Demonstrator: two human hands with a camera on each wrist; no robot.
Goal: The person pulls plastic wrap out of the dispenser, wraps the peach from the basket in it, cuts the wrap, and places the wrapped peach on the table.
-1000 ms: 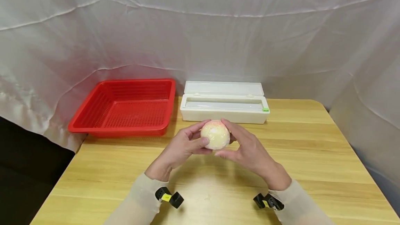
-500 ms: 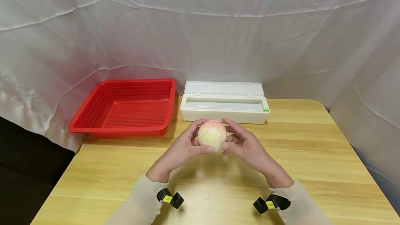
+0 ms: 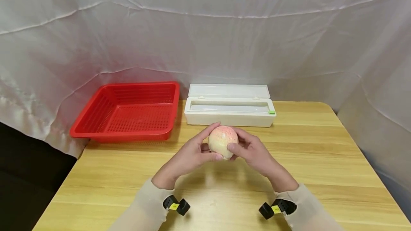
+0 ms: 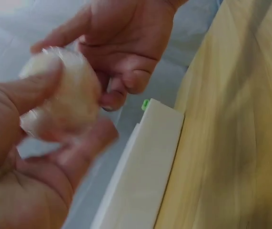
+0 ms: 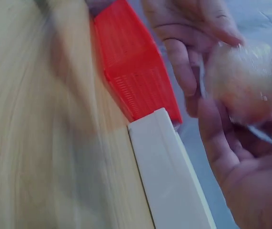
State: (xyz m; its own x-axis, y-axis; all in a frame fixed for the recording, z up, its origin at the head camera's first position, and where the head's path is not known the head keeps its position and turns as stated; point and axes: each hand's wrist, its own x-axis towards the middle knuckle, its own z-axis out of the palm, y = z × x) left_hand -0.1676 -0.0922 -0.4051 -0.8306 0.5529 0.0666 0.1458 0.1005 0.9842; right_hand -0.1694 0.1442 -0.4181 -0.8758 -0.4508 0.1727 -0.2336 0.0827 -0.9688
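Note:
A round, cream-coloured peach [image 3: 222, 141] with a pink blush is held between both hands above the table. Clear plastic film wraps it; crinkles and shine show on the peach [image 4: 71, 95] in the left wrist view. My left hand [image 3: 196, 152] grips its left side, thumb along the bottom and index finger along the top. From the right, my right hand [image 3: 255, 152] holds it, thumb pressed on the front and fingers behind, partly hidden. The right wrist view shows the blushed side of the peach [image 5: 245, 86] between the fingers of both hands.
Behind the hands stands a long white cling film dispenser [image 3: 229, 119], lid raised, with a green slider [image 3: 272, 112] at its right end. A red plastic basket [image 3: 173, 124] sits at the back left of the wooden table [image 3: 321, 159]. Pale cloth [image 3: 224, 45] hangs behind.
The peach has been turned in the hands, its pink part now facing more forward, and sits slightly lower. The right thumb has moved from below the peach up onto its front.

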